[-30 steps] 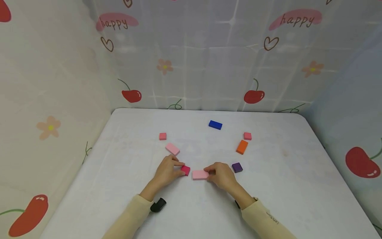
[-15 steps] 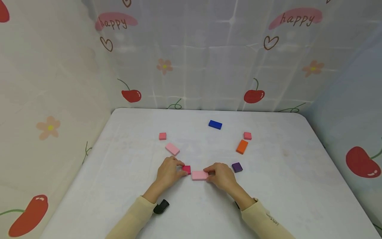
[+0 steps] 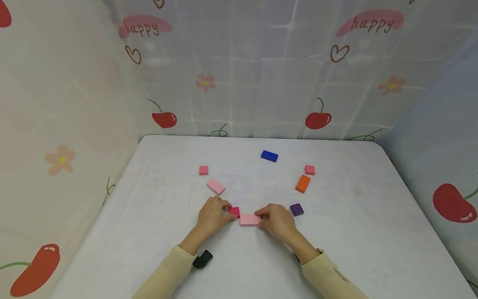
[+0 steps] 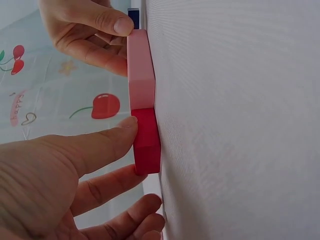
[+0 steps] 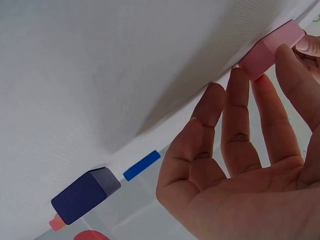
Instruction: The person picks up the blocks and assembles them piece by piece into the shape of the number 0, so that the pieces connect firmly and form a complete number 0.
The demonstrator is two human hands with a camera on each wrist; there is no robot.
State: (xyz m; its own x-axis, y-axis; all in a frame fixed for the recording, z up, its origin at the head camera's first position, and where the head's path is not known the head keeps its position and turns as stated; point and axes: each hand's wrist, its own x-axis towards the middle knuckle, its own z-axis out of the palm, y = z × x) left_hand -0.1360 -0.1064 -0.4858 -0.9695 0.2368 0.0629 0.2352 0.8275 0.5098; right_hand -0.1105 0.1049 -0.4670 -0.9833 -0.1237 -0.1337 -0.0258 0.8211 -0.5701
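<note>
My left hand (image 3: 213, 215) pinches a small magenta-red block (image 3: 235, 211) between thumb and forefinger on the white table. Just to its right lies a longer light pink block (image 3: 249, 220), its right end pinched by my right hand (image 3: 277, 219). In the left wrist view the red block (image 4: 147, 145) meets the end of the pink block (image 4: 141, 70). The right wrist view shows thumb and fingers on the pink block (image 5: 270, 49), while the red block is hidden there.
Left of centre lie another light pink block (image 3: 215, 186) and a small coral cube (image 3: 203, 170). Toward the back is a blue block (image 3: 269, 156). On the right are a second coral cube (image 3: 309, 170), an orange block (image 3: 303, 183) and a dark purple block (image 3: 296, 209).
My left hand has slid the red block slightly right and straightened it, so it now sits up against the pink block. My right hand and the pink block have hardly moved.
</note>
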